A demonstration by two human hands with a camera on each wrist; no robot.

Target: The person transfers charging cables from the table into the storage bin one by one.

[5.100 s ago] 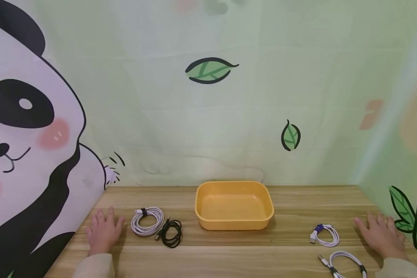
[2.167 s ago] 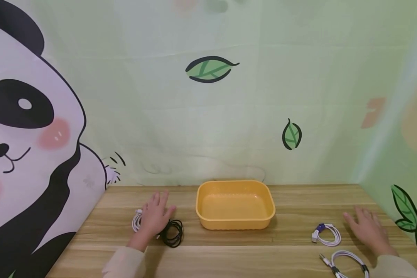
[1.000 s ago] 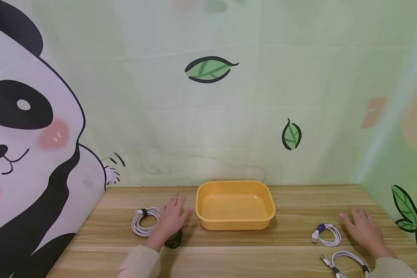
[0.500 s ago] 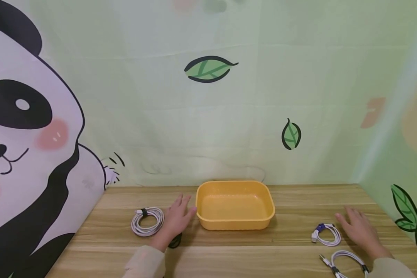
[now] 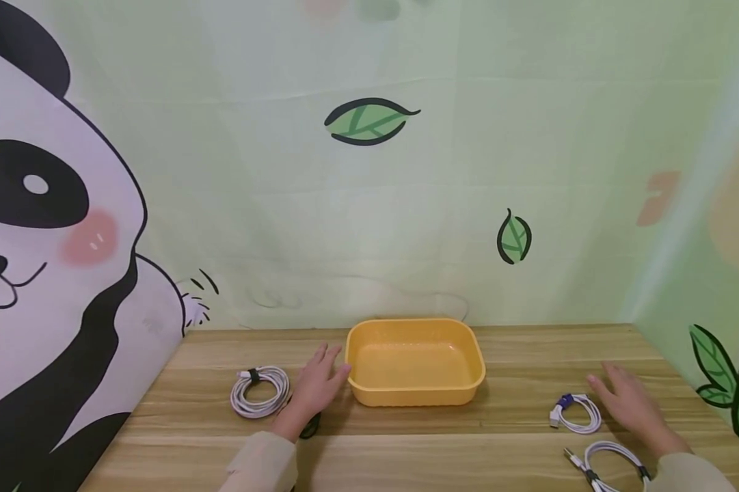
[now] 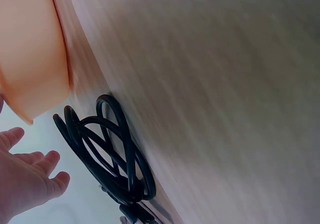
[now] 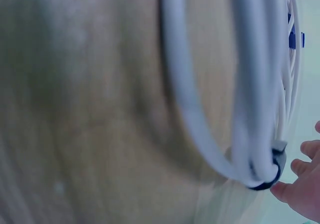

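Observation:
My left hand [image 5: 314, 386] is over the wooden table at the left end of a yellow plastic basin [image 5: 415, 398], its fingers extended and the thumb tip right at the rim. Below its wrist lies a coiled black cable [image 6: 122, 189], mostly hidden in the head view. A thicker coil of white cable [image 5: 241, 403] with a black strap sits to its left. My right hand [image 5: 630, 403], fingers stretched out and holding nothing, is beside a small white USB cable [image 5: 581, 430] with a blue strap. Nearer to me, a white cable with black straps [image 7: 255, 84] looms large in the right wrist view.
The basin stands near the table's back edge with nothing in it. Behind the table [image 5: 431, 458] hangs a pale green cloth backdrop [image 5: 271, 205] printed with a panda and leaves.
My left hand has moved right from the table's left side, past the white coil and over the black cable, to the basin's left end. My right hand has shifted left toward the small white cable.

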